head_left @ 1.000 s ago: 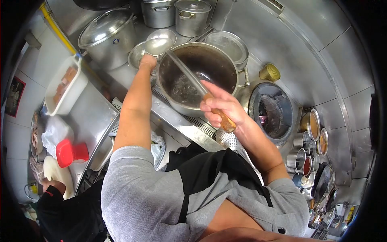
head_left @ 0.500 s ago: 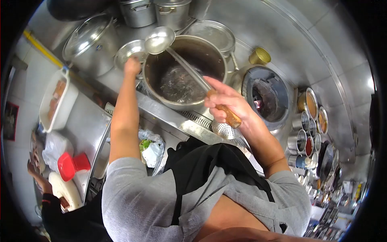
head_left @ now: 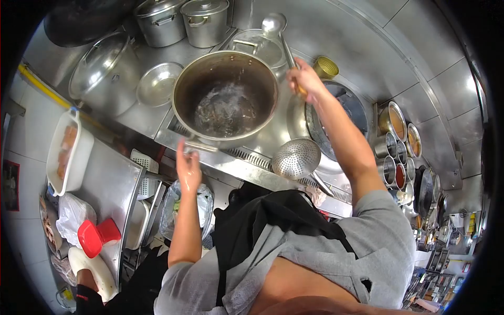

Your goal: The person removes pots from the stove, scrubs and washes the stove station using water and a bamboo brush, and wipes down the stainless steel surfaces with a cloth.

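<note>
My right hand [head_left: 305, 80] is closed around the wooden handle of a metal ladle [head_left: 274, 23]. The ladle's bowl points up and away, over a round metal lid [head_left: 262, 48] behind the pot. Low in front of the large metal pot [head_left: 181, 100], my left hand [head_left: 188, 170] is held with fingers apart, holding nothing. Its fingertips are close to the pot's near handle [head_left: 200, 146]; I cannot tell whether they touch. Dark, bubbly liquid [head_left: 226, 110] lies in the pot. A shallow metal bowl [head_left: 159, 84] sits left of it.
A perforated strainer [head_left: 296, 158] lies on the counter's front edge. Right of the pot is a round burner [head_left: 346, 113], with a gold-coloured tin [head_left: 326, 67] behind. Several seasoning containers [head_left: 397, 123] stand farther right. A red scoop [head_left: 98, 237] and white tub [head_left: 79, 173] occupy the left counter. Another person's arm [head_left: 87, 281] shows lower left.
My left hand has left the shallow bowl and come down toward the pot's near side. My right hand has carried the ladle from above the pot to the back right. The view has shifted.
</note>
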`<state>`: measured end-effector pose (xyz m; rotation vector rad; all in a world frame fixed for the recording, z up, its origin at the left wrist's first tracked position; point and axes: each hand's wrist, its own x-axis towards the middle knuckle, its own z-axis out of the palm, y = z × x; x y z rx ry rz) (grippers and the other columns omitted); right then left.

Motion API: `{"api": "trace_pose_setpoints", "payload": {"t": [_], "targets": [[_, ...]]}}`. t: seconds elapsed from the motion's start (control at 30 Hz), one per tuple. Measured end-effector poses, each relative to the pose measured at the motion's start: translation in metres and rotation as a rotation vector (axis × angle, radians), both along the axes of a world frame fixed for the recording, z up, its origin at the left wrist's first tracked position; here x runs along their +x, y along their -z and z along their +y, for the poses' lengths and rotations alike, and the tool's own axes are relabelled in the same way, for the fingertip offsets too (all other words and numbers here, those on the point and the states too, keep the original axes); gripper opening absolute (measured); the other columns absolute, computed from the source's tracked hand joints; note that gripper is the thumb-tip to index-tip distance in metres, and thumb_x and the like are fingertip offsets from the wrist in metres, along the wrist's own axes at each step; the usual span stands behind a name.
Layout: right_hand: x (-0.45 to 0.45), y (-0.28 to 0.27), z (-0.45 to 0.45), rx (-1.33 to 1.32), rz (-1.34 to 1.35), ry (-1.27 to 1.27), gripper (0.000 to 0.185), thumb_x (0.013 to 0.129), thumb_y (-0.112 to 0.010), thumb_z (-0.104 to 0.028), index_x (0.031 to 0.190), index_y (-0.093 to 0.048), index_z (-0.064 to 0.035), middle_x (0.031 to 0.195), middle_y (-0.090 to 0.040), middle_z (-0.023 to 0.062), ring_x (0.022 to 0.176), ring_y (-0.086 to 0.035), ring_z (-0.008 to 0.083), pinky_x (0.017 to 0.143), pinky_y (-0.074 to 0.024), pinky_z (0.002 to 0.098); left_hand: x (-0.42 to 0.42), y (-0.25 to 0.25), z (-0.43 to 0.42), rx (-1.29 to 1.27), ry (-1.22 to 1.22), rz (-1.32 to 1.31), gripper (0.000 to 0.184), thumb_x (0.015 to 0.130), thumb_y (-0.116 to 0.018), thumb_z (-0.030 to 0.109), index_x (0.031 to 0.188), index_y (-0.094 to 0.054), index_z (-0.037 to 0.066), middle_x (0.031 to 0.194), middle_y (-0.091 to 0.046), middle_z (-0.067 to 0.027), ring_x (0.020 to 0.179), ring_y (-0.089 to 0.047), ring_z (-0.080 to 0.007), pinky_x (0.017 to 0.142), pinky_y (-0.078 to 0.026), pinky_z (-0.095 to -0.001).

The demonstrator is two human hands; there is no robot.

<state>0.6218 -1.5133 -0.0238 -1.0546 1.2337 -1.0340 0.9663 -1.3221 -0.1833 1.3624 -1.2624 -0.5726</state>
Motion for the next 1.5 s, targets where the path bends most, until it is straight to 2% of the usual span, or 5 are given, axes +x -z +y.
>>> {"api": "trace_pose_setpoints", "payload": {"t": [0.27,0.43,0.53,0.9,1.5], "targets": [[0.006,0.051,-0.107,0.023,0.759,0.001,0.047,0.079,-0.053,-0.002,0.125,-0.041,-0.0027,0.069,-0.054,0.0086,0.049,-0.052,0.0163,0.036,-0.0405,0.0310,0.024,-0.009,0.036,0.122,-0.022,0.126,0.034,0.088,-0.051,-0.001,0.122,-0.053,0.002,0.120,-0.050,-0.0102,0.100,-0.057,-0.0209,0.083,-0.050,-0.0302],[-0.021,0.081,-0.144,0.476,-0.836,-0.018,0.009,0.081,-0.051,-0.004,0.084,-0.044,0.0002,0.067,-0.050,0.0102,0.057,-0.056,0.0186,0.041,-0.0430,0.0285,0.049,-0.027,-0.003,0.064,-0.129,-0.126,0.033,0.087,-0.053,0.001,0.120,-0.054,0.001,0.116,-0.052,-0.0141,0.100,-0.057,-0.0228,0.082,-0.049,-0.0314],[0.002,0.074,-0.101,0.451,-0.956,0.003,0.010,0.082,-0.050,-0.004,0.079,-0.042,-0.0005,0.067,-0.048,0.0077,0.056,-0.053,0.0176,0.044,-0.0441,0.0263,0.061,-0.042,-0.072,0.006,-0.131,-0.430,0.044,0.086,-0.059,0.009,0.128,-0.049,0.001,0.122,-0.050,-0.0217,0.109,-0.054,-0.0357,0.093,-0.044,-0.0403],[0.051,-0.030,0.059,0.265,-1.171,-0.276,0.020,0.090,-0.049,-0.004,0.104,-0.038,-0.0118,0.082,-0.046,0.0059,0.058,-0.048,0.0093,0.047,-0.0400,0.0239,0.045,-0.086,-0.250,0.821,-0.262,-0.589,0.044,0.098,-0.030,0.025,0.134,-0.039,0.002,0.132,-0.052,-0.0221,0.120,-0.053,-0.0364,0.098,-0.045,-0.0434],[0.097,-0.045,0.150,0.343,-0.850,-0.565,0.054,0.091,-0.052,-0.008,0.139,-0.030,-0.0142,0.082,-0.052,0.0072,0.052,-0.049,0.0105,0.043,-0.0380,0.0253,0.049,-0.065,-0.228,0.751,-0.224,-0.913,0.058,0.090,-0.047,0.022,0.145,-0.029,0.021,0.151,-0.025,-0.0141,0.137,-0.030,-0.0401,0.104,-0.030,-0.0625]]}}
